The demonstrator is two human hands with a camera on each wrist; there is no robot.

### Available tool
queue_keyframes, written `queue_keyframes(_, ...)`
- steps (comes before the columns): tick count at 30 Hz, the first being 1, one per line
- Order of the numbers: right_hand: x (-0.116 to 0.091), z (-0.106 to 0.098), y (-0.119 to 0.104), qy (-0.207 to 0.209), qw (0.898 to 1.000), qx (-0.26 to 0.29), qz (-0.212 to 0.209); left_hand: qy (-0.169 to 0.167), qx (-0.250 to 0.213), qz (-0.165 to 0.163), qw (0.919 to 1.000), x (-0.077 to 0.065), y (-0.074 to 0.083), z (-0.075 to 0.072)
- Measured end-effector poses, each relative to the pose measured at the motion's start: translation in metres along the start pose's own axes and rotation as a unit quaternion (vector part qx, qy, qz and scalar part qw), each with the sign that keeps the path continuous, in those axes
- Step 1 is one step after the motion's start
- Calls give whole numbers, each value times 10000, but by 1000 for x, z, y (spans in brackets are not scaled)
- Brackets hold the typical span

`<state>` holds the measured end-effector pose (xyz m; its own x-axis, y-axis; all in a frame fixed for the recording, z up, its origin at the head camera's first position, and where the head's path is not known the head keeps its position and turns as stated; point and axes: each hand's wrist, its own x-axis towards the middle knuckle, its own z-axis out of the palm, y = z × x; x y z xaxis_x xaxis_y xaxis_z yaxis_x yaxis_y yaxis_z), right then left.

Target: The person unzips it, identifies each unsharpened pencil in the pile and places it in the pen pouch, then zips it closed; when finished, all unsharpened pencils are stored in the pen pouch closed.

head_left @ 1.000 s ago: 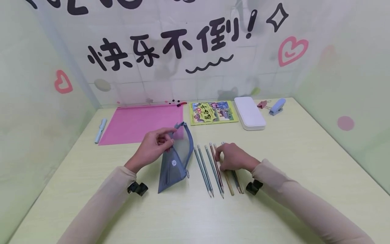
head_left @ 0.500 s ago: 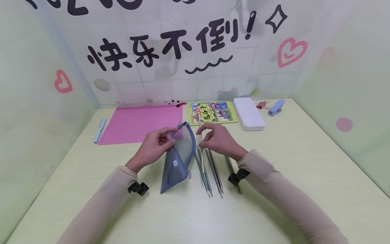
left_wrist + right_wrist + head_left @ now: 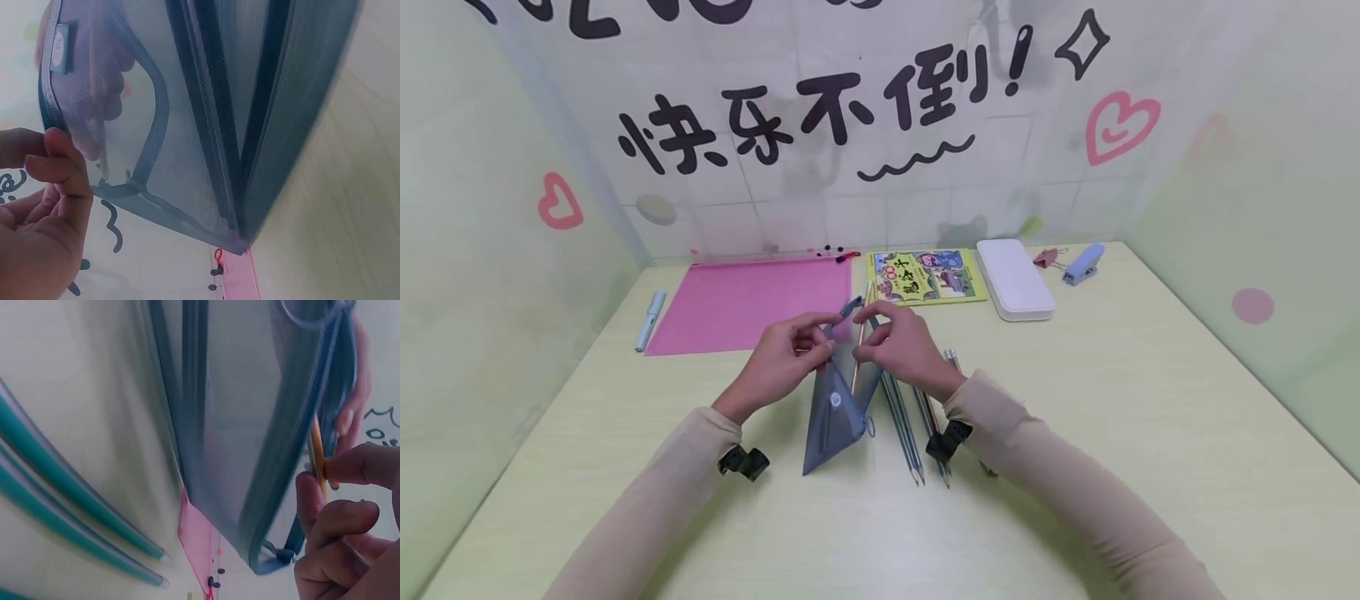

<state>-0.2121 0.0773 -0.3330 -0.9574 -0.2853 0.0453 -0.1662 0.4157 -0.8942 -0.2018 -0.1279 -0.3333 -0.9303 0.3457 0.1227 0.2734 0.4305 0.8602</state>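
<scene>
My left hand [image 3: 781, 358] pinches the rim of a blue-grey mesh zip pouch [image 3: 829, 429], which stands tilted with its mouth open. My right hand [image 3: 904, 348] pinches a gold-coloured pencil [image 3: 857, 367] between thumb and fingers. The pencil's lower part reaches into the pouch mouth; its upper end sticks up over the yellow booklet. In the right wrist view the pencil [image 3: 317, 450] passes behind the zip edge. Through the mesh in the left wrist view, dark pencil-like strips show inside the pouch [image 3: 187, 144]. Teal pencils [image 3: 901, 425] lie right of the pouch.
More pencils [image 3: 952, 360] lie partly under the right forearm. At the back are a pink zip folder [image 3: 752, 304], a yellow booklet [image 3: 925, 277], a white case [image 3: 1015, 279], a binder clip [image 3: 1047, 257] and a blue stapler [image 3: 1083, 263]. A light-blue pen [image 3: 651, 321] lies far left.
My right hand has picked up the gold-coloured pencil from the row and brought it left, its lower end now in the pouch mouth. The left hand keeps its grip on the pouch, shifting slightly right.
</scene>
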Motion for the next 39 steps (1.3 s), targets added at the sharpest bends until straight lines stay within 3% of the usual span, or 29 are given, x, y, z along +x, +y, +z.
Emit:
queue_keyframes(7, -8, 11, -6, -577, 9978, -326, 11, 45, -60, 95, 9999, 0, -2, 0)
queue_keyframes(11, -11, 6, -8, -684, 9953, -672, -145, 24, -128, 88, 9999, -2, -1, 1)
queue_keyframes(18, -19, -37, 6, -160, 9877, -1517, -351, 80, -27, 81, 9999, -3, -2, -1)
queue_keyframes(24, -33, -81, 35, -151, 9788, -2042, -59, 113, -70, 74, 9999, -5, -1, -3)
queue_keyframes(31, -53, -109, 68, -488, 9696, -2367, 391, 107, 6, 91, 9999, -4, 1, -4)
queue_keyframes(39, -60, -108, 82, -1286, 9569, -2598, 187, 86, -15, -58, 9999, -5, 1, -3)
